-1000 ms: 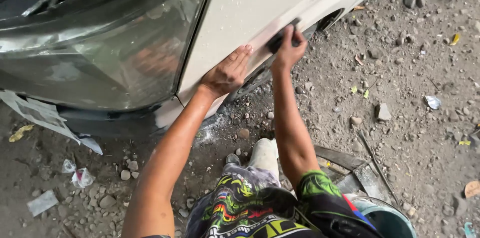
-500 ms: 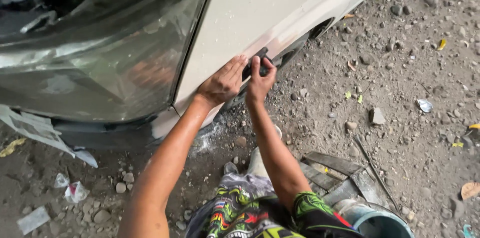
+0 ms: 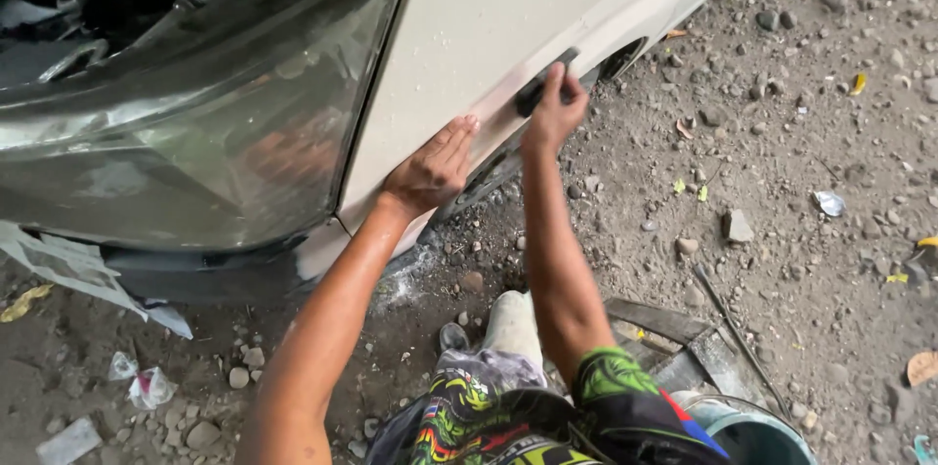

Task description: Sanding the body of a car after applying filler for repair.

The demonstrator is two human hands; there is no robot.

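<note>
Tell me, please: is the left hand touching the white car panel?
Touching. In the head view the left hand lies flat, palm down, on the white car panel, with no gap visible under the fingers.

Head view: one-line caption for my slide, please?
Left hand flat on a white car panel while the right hand presses a dark block against it, above gravel ground.
</note>
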